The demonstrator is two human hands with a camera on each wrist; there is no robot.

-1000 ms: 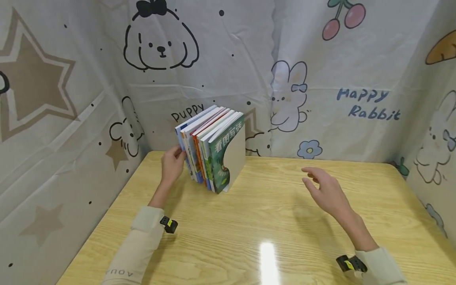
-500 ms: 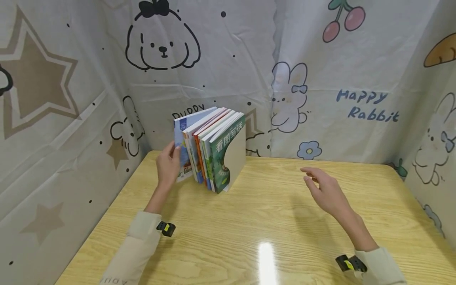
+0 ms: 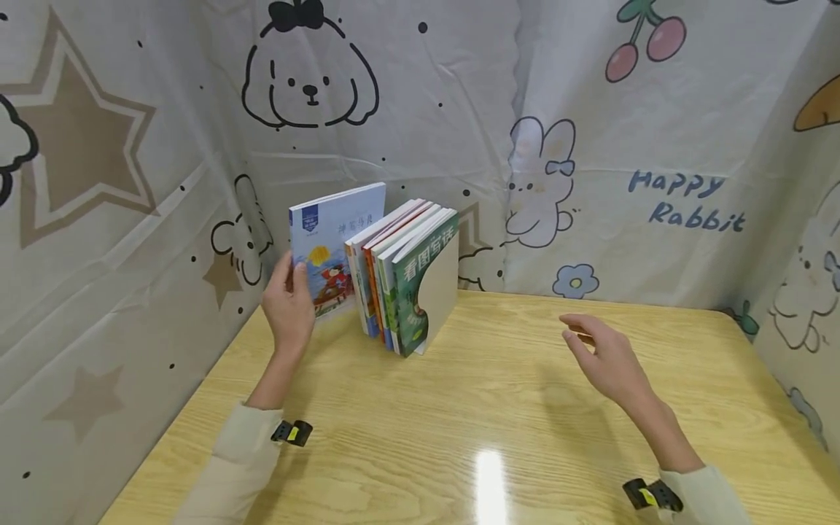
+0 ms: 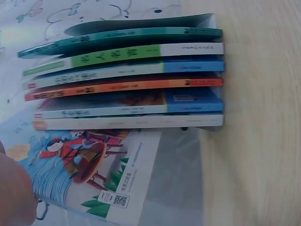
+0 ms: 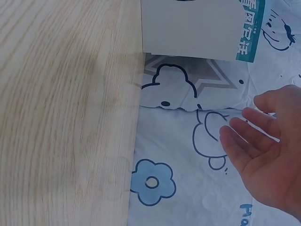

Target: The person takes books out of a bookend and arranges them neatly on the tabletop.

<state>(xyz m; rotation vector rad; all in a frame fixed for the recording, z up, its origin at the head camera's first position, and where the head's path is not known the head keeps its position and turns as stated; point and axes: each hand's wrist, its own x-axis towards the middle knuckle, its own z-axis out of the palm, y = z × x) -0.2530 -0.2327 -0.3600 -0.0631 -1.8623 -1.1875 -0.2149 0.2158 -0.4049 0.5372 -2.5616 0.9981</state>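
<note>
My left hand [image 3: 289,310] pinches a light-blue picture book [image 3: 328,248] by its near edge, thumb on the cover. The book stands at an angle beside the row of upright books [image 3: 370,292], its cover turned toward me. In the left wrist view the picture book [image 4: 136,160] shows a figure in red and a small code square, below the spines of the other books [image 4: 127,84]. At the row's right end is a green book [image 3: 410,277] inside a white bookend [image 3: 441,288]. My right hand [image 3: 610,361] hovers over the table's right side, fingers relaxed, holding nothing.
The wooden table [image 3: 394,437] runs back to a printed white cloth [image 3: 420,131] that hangs behind it and at both sides. In the right wrist view the bookend [image 5: 193,28] stands near the table's far edge.
The left hand has drawn the blue picture book leftward out of the row's left end and turned its cover into view. The right hand has stayed nearly still.
</note>
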